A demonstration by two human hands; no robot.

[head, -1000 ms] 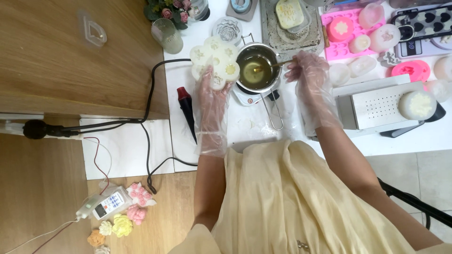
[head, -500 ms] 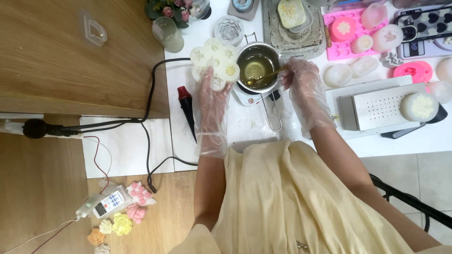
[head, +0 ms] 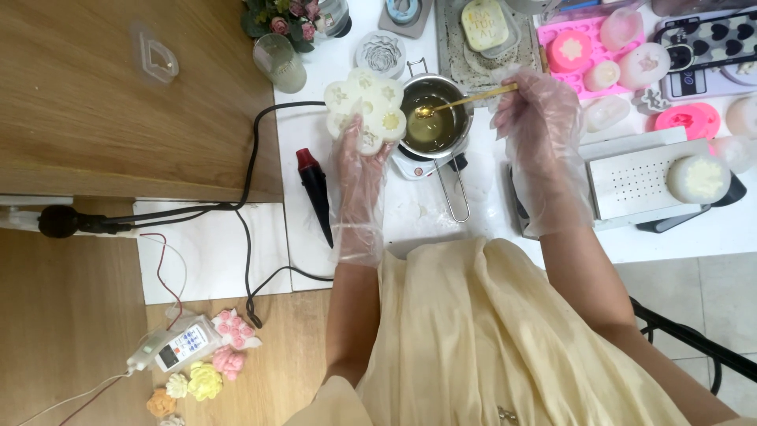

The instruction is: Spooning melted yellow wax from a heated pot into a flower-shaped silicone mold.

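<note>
Left hand (head: 359, 170) hides part of white flower mould (head: 365, 106).

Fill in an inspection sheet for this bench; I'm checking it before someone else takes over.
Surface: white table, beside a wooden top.
Job's things: small metal pot of yellowish liquid on a base; white flower-shaped mould; gold spoon dipped in the pot.
Clutter: pink moulds, perforated white tray, glass, red-and-black tool.
Grips: left hand, gloved, holds the mould; right hand, gloved, holds the spoon.
Cables: black cable runs off the table edge.
Surroundings: flower-shaped pieces and a handheld device lie below.
</note>
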